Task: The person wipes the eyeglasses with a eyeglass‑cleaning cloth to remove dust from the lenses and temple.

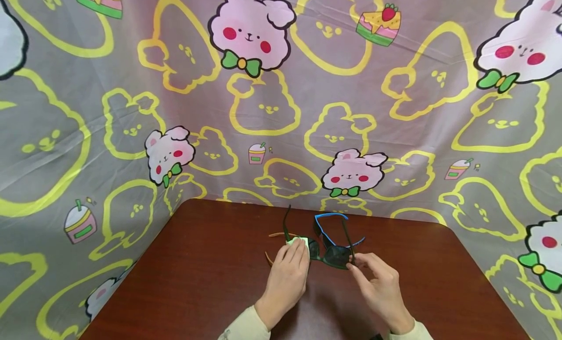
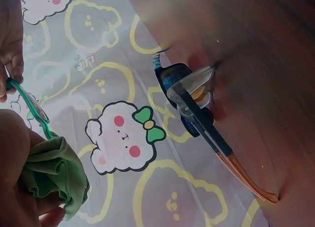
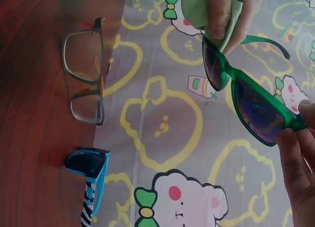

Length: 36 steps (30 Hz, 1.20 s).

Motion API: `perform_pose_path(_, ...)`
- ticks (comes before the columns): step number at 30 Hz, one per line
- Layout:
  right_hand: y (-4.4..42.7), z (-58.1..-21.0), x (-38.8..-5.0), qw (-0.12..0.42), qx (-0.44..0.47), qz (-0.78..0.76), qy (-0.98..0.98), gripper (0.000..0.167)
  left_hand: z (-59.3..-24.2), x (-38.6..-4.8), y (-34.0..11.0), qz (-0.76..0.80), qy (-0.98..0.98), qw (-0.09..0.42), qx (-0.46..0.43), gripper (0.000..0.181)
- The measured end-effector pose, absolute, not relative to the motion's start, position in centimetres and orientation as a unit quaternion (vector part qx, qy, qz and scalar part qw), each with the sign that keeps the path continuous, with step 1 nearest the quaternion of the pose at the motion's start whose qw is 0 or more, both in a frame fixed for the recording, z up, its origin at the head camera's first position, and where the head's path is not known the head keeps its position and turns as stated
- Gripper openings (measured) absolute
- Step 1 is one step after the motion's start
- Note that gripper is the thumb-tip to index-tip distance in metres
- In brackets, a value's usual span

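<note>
Green-framed sunglasses (image 1: 337, 256) with dark lenses are held up above the table between both hands. My left hand (image 1: 287, 269) pinches a pale green cloth (image 3: 196, 11) around one end of the frame, by the lens and hinge. At the other end, my right hand (image 1: 381, 281) grips the frame near its hinge with thumb and fingers. Both temples are unfolded; one (image 3: 270, 42) sticks out past the cloth in the right wrist view. Folds of the cloth hide part of the left hand's fingers in the left wrist view.
Behind the held pair, blue-framed sunglasses (image 3: 101, 175) with zebra-striped temples lie on the brown table (image 1: 197, 262). Beside them are clear-framed glasses (image 3: 81, 84) with orange-brown temple ends. A cartoon-printed curtain (image 1: 272, 150) surrounds the table's back and sides.
</note>
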State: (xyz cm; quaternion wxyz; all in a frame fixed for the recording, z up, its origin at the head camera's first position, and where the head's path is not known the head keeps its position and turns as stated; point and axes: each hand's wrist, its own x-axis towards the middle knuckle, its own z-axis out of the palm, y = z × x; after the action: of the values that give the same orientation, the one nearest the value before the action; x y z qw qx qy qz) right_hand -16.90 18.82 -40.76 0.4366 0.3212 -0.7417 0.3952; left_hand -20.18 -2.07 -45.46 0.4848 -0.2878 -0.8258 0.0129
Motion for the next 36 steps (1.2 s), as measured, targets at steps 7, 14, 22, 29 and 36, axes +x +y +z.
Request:
perform_pose_path(7, 18.3, -40.4, -16.6, 0.432, 0.32, 0.413, -0.735, 0.035, -45.5, -20.0, -2.0, -0.012, -0.826, 0.479, -0.298, 0.042)
perform_pose_path(14, 18.3, -40.3, -16.5, 0.421, 0.318, 0.413, -0.742, 0.038, -45.2, -20.0, -2.2, -0.024, -0.823, 0.472, -0.315, 0.044)
perform_pose_path(22, 18.4, -40.1, -16.6, 0.413, 0.324, 0.42, -0.74, 0.038, -45.0, -20.0, -2.3, -0.04, -0.818, 0.468, -0.332, 0.041)
perform_pose_path(29, 18.4, -40.1, -16.5, 0.416, 0.32, 0.423, -0.739, 0.038, -44.8, -19.9, -2.4, -0.055, -0.818, 0.46, -0.342, 0.035)
perform_pose_path(36, 18.4, -39.9, -16.3, 0.406, 0.299, 0.431, -0.749, 0.036, -44.3, -19.5, -2.3, -0.1, -0.81, 0.463, -0.346, 0.032)
